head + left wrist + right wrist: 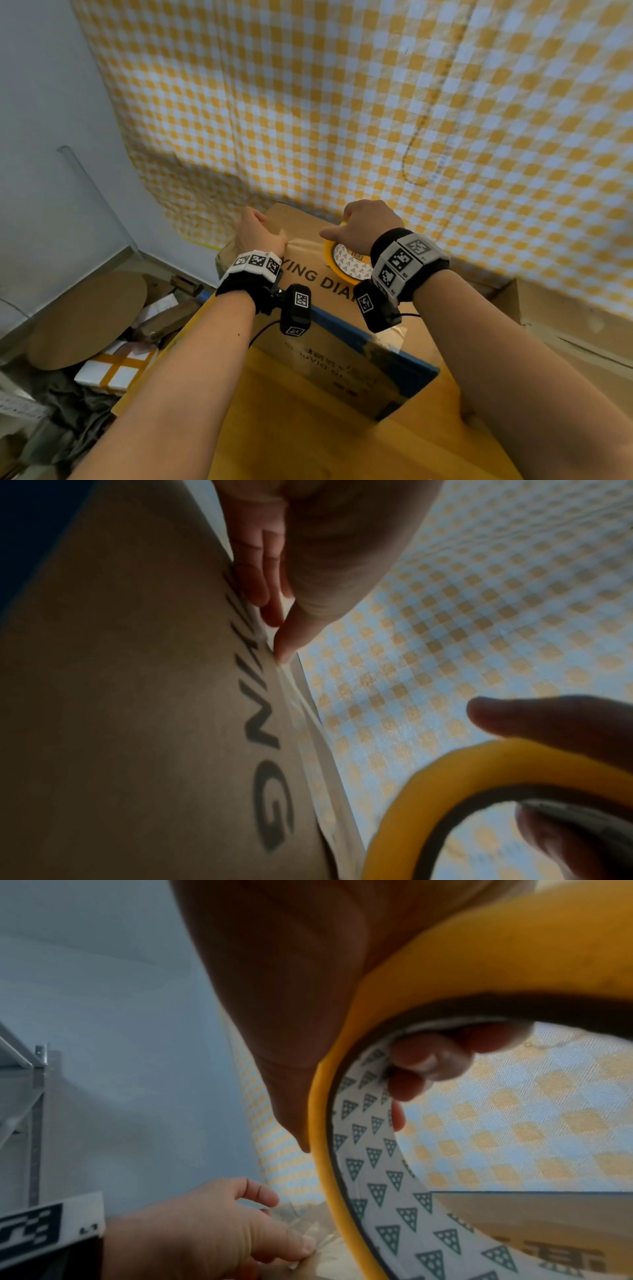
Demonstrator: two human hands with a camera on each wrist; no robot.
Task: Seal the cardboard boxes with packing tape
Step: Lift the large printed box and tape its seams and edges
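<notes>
A brown cardboard box [342, 346] with black lettering and a blue stripe stands on the table. My left hand [267, 226] rests at the box's far left top, its thumb [284, 647] pressing the crumpled end of a clear tape strip [308, 737] onto the cardboard [120, 723]. My right hand [359, 222] grips the yellow tape roll [330, 255] just right of it. Its fingers [428, 1064] hook through the patterned core and its thumb [534, 718] lies on the outer rim [445, 772]. The strip [303, 244] runs between the two hands along the top.
A yellow-and-white checked cloth [376, 102] hangs right behind the box. Another cardboard box [548, 318] sits at the right. Left of the wooden table [308, 428] lie a round cardboard disc [89, 318] and a taped white parcel [113, 370]. A metal shelf frame [34, 1096] stands by the wall.
</notes>
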